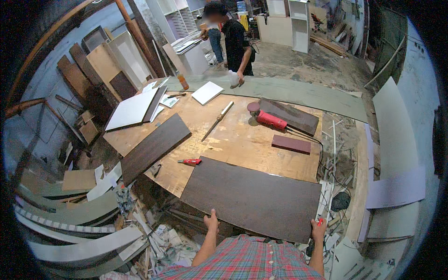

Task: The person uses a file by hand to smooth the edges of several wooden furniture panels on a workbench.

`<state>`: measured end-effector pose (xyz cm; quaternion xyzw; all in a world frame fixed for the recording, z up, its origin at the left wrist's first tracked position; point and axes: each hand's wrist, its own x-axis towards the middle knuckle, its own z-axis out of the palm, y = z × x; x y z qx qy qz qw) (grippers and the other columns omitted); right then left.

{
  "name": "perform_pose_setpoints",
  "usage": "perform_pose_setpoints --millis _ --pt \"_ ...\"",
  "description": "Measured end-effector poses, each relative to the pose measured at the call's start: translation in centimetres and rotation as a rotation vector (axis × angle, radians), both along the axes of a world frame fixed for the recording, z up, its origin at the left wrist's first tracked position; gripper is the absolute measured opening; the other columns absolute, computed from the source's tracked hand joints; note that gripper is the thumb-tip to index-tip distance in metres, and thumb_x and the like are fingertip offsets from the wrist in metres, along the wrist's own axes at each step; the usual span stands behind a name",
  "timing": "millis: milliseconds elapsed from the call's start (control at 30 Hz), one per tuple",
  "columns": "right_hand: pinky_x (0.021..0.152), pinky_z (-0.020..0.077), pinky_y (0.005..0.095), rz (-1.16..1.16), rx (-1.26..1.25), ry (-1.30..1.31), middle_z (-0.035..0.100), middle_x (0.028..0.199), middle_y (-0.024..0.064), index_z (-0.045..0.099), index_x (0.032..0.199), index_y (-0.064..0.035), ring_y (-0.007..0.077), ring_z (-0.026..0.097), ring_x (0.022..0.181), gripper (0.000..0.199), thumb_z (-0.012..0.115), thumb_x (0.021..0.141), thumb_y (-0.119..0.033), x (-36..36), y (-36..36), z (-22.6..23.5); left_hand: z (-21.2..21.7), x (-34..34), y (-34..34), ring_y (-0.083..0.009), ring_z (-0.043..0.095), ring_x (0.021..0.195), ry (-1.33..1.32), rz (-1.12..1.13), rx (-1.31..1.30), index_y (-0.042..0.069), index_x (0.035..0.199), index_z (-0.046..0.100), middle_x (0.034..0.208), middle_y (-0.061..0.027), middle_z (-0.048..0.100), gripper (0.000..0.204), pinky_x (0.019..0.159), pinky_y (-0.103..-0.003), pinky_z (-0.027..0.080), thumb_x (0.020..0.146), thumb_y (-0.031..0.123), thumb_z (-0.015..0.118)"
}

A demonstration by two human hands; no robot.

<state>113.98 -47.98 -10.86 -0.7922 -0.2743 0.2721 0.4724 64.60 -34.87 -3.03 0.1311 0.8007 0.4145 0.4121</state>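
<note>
Beyond a red-and-grey plaid cloth shirt point(247, 256), grips a dark-brown rectangular board point(252, 196) by its near edge with left fingers point(208, 219), right fingers point(323, 224) closed round a small red object point(320, 221) at its corner, likely steadying its overhang off the tan wooden worktop point(224, 149).

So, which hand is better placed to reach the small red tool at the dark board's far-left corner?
Left, probably: the left hand, touching the dark board, is closer to the red tool; the right hand, farther, holds a small red object.
</note>
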Motion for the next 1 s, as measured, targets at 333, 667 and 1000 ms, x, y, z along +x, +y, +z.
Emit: perform_pose_setpoints --millis 333,667,1000 --pt "0.066 0.0432 0.0261 0.013 0.170 0.038 0.053 0.082 -0.0009 0.051 0.111 -0.0010 0.0103 0.049 0.073 0.038 0.076 0.087 -0.015 -2.3 -0.7 8.2 -4.6 0.8 -1.7 -0.0301 0.063 0.095 -0.634 0.283 0.182 0.003 0.135 0.049 0.120 -0.0099 0.063 0.064 0.076 -0.040 0.051 0.095 0.053 0.057" --pt "0.067 0.0420 0.0238 0.100 0.260 0.204 0.052 0.083 -0.0017 0.047 0.105 -0.0059 0.0077 0.049 0.073 0.029 0.071 0.090 -0.010 -4.1 -1.4 13.0 5.7 8.5 0.9 -0.0327 0.060 0.116 -0.340 0.601 -0.089 -0.005 0.140 0.045 0.139 -0.0133 0.055 0.095 0.095 -0.047 0.052 0.088 0.075 0.049" --pt "0.078 0.0393 0.0235 0.166 0.379 0.240 0.050 0.091 -0.0023 0.048 0.100 -0.0085 0.0084 0.048 0.082 0.019 0.065 0.097 -0.015 -2.5 -5.0 13.1 10.5 8.2 -0.1 -0.0317 0.050 0.128 -0.526 0.509 0.204 -0.007 0.146 0.035 0.149 -0.0169 0.045 0.109 0.106 -0.046 0.042 0.083 0.080 0.050"
